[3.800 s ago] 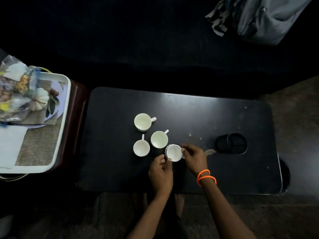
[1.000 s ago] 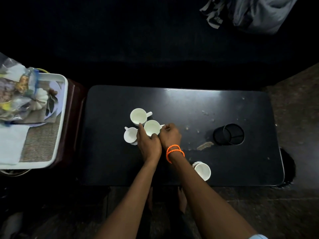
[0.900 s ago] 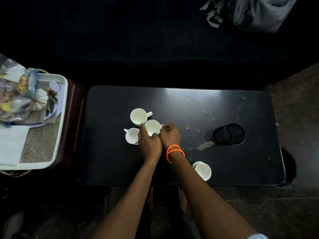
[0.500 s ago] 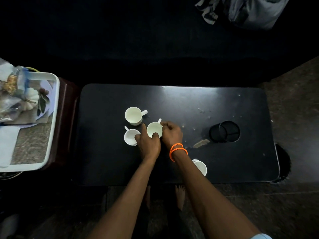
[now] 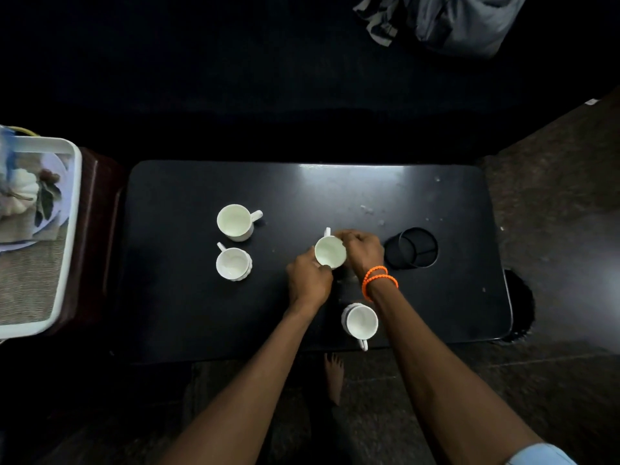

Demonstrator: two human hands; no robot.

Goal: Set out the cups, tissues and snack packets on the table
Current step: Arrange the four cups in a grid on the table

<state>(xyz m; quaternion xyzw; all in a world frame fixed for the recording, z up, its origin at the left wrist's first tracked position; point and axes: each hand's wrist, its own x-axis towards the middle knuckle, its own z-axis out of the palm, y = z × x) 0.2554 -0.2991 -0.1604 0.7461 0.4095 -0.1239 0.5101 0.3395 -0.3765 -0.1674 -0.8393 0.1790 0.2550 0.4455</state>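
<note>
Counting four white cups (image 5: 330, 252), two hands (image 5: 308, 280).

Both hands close on one white cup (image 5: 330, 252) near the middle of the black table (image 5: 188, 313): the left hand (image 5: 308, 281) grips it from 7 o'clock, the right hand (image 5: 364, 250) from 3 o'clock. Two cups stand at its 9 o'clock, a far cup (image 5: 235, 222) and a nearer cup (image 5: 234, 264). Another, the front cup (image 5: 360, 322), sits at 6 o'clock by the table edge; a black holder (image 5: 412, 248) lies at 3 o'clock
</note>
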